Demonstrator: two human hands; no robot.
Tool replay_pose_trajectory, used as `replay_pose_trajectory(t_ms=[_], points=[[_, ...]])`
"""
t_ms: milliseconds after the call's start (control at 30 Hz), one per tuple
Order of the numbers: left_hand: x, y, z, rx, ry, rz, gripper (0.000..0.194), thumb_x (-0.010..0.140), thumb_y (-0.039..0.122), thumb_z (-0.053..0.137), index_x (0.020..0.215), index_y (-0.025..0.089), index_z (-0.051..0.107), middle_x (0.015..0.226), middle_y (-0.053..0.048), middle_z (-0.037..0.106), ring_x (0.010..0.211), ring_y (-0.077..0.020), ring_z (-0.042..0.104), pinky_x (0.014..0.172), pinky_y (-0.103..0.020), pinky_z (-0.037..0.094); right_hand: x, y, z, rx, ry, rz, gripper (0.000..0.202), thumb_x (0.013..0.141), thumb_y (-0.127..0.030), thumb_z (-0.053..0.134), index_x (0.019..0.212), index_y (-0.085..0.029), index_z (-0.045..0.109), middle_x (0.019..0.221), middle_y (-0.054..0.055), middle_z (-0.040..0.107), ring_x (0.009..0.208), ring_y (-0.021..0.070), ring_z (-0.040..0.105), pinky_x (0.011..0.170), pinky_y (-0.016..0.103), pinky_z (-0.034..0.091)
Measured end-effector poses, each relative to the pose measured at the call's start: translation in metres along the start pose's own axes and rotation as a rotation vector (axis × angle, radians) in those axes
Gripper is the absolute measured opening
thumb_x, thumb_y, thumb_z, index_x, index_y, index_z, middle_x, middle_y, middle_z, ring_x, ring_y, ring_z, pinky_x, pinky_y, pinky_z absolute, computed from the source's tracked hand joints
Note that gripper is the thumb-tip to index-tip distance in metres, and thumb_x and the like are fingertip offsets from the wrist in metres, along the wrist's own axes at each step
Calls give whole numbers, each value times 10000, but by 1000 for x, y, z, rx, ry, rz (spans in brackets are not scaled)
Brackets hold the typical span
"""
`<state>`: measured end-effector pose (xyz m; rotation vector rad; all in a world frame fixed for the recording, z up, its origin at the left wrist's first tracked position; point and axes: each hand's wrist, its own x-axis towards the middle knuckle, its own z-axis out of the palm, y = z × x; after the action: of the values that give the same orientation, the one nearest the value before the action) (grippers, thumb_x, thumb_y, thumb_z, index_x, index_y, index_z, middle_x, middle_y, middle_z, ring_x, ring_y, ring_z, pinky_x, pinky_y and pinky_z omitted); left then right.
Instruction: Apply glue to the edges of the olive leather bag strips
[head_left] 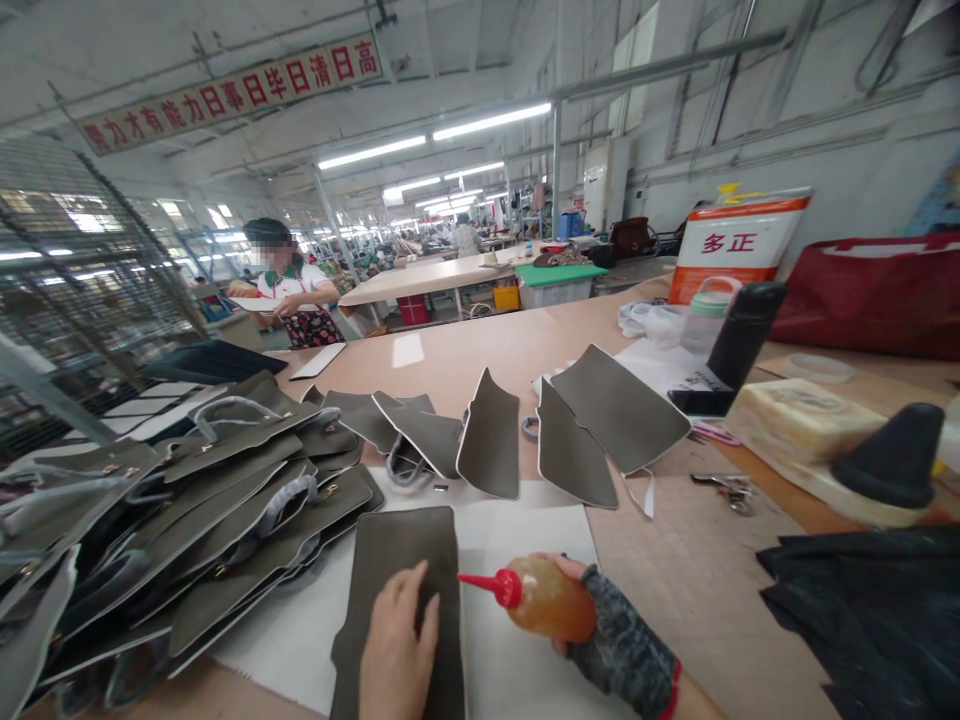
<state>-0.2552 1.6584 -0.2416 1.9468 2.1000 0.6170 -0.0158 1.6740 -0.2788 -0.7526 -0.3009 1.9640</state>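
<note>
A dark olive-grey bag panel (405, 535) with pale edges lies flat on a white sheet (540, 520) in front of me. My left hand (399, 640) rests on it, fingers stretched out and flat. In a grey fingerless glove, my right hand (611, 635) grips a glue bottle (551, 598) with amber liquid and a red nozzle. The bottle is tilted on its side, its nozzle tip by the panel's right edge. Beyond the sheet, several more panels (491, 435) stand or lean on the table. A heap of panels with wrapped handles (247, 520) spreads at left.
At right are a black flask (746, 330), a tin (739, 240), a yellowish block (814, 415), a black cone (892, 455), metal clippers (727, 490) and dark cloth (870, 610). A red bag (870, 295) sits behind. Across the table, a person (289, 280) holds a pale panel.
</note>
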Motion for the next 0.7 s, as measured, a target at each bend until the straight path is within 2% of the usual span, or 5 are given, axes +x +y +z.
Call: replay_pose_trajectory(t_ms=[67, 133, 300, 600, 700], points=[[3, -22, -14, 103, 263, -73, 540, 812, 415, 362, 1245, 102, 437, 1302, -175, 440, 1227, -279, 390, 1036, -414, 306, 6, 12, -1, 44, 47, 43, 302, 757, -406, 554, 936, -166, 594, 778, 79, 697, 500, 162, 613, 310, 205, 402], [4, -50, -21, 102, 349, -240, 729, 751, 502, 391, 1292, 15, 345, 1355, -247, 356, 1275, -346, 314, 1048, -470, 275, 10, 18, 0, 75, 92, 110, 336, 773, -427, 523, 929, -139, 599, 705, 90, 701, 465, 165, 610, 301, 207, 407], [-7, -106, -14, -267, 93, -623, 957, 611, 635, 408, 1294, -25, 296, 1293, -261, 450, 1218, -337, 427, 1021, -424, 340, 12, 18, 5, 126, 6, 330, 457, 816, -473, 457, 937, -58, 606, 668, 148, 699, 503, 190, 634, 345, 217, 439], [-9, -102, -14, 26, 11, -488, 783, 634, 595, 398, 1150, 12, 480, 1087, -230, 603, 1056, -341, 551, 942, -424, 390, 8, 42, 21, 158, -156, 511, 543, 810, -533, 400, 969, -66, 625, 782, 137, 711, 577, 196, 654, 372, 216, 414], [-5, -105, -18, 27, -18, -507, 704, 643, 585, 426, 1082, 48, 541, 1018, -196, 640, 1001, -327, 581, 912, -404, 412, 3, 54, 40, 65, -268, 418, 571, 796, -557, 422, 954, -53, 638, 805, 142, 711, 629, 185, 667, 478, 233, 482]])
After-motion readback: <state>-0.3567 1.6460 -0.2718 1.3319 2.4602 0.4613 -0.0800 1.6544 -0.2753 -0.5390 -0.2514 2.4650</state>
